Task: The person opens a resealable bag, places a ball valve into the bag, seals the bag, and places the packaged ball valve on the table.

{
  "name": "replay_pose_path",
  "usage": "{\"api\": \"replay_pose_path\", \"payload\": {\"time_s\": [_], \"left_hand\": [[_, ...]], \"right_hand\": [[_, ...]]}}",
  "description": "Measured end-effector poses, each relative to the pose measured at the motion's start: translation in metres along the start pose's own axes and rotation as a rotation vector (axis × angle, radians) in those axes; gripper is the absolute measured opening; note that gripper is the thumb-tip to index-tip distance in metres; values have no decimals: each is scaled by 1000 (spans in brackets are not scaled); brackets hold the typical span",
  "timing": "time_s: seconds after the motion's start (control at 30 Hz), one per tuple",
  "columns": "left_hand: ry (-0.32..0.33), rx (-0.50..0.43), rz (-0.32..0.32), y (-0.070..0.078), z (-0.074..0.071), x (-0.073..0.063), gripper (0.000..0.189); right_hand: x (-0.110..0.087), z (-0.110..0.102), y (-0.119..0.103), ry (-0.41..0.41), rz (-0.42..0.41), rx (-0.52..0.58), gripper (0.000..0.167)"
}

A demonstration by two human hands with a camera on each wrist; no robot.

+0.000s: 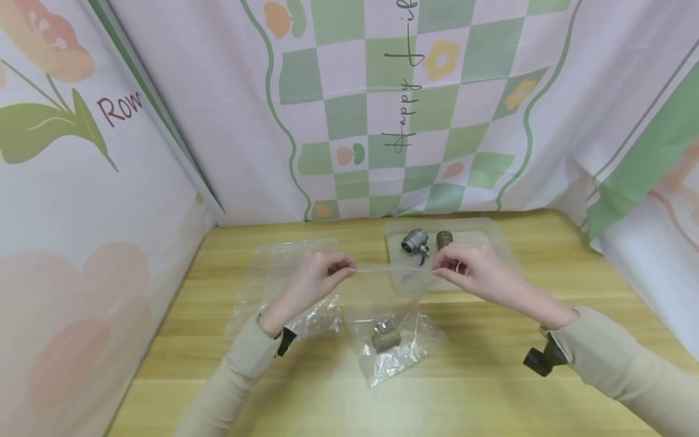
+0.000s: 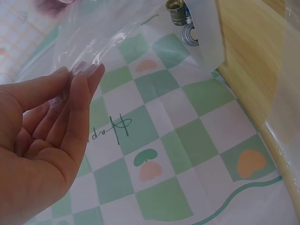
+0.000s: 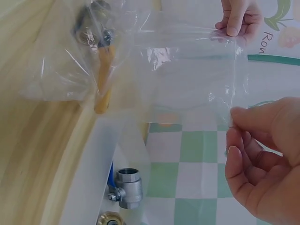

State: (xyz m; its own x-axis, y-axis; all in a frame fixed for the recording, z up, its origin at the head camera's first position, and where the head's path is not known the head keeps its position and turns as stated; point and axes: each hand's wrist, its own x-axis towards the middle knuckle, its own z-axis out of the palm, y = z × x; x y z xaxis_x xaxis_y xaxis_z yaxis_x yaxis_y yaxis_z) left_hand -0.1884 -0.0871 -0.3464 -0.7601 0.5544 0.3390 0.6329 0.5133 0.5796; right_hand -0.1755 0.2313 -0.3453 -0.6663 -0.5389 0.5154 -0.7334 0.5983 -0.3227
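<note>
A clear zip-lock bag (image 1: 384, 294) is stretched between my two hands above the table. My left hand (image 1: 322, 276) pinches one top corner between thumb and fingers, and my right hand (image 1: 477, 273) pinches the opposite corner. In the right wrist view the held bag (image 3: 187, 79) looks flat, its upper part see-through. Below it, clear plastic on the table encloses a ribbed brass-coloured fitting (image 1: 386, 340) and a shiny metal part. The right wrist view shows a yellow-orange handle (image 3: 104, 77) in that plastic. I cannot tell whether this is the same bag.
Behind the hands, a translucent plastic tray (image 1: 505, 252) holds a silver ball valve (image 1: 415, 241) with a blue lever and a brass fitting (image 1: 445, 238). Flat clear bags (image 1: 262, 279) lie on the wooden table (image 1: 491, 376) at left. A patterned curtain (image 1: 246, 152) closes off the back.
</note>
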Motion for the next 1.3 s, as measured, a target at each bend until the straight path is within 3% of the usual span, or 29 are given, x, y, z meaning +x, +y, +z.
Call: {"api": "replay_pose_path", "payload": {"time_s": [0.37, 0.8, 0.93, 1.07, 1.3], "left_hand": [[33, -14, 17, 7, -4, -1, 10], [51, -19, 55, 14, -6, 0, 11], [71, -8, 112, 13, -3, 1, 12], [102, -22, 116, 12, -1, 0, 5], [139, 14, 146, 11, 1, -2, 5]], "right_hand": [[5, -3, -3, 64, -136, -80, 22], [6, -5, -9, 128, -145, -115, 21], [5, -7, -10, 111, -104, -85, 22], [4, -9, -11, 80, -72, -37, 23], [1, -8, -9, 61, -133, -21, 23]]}}
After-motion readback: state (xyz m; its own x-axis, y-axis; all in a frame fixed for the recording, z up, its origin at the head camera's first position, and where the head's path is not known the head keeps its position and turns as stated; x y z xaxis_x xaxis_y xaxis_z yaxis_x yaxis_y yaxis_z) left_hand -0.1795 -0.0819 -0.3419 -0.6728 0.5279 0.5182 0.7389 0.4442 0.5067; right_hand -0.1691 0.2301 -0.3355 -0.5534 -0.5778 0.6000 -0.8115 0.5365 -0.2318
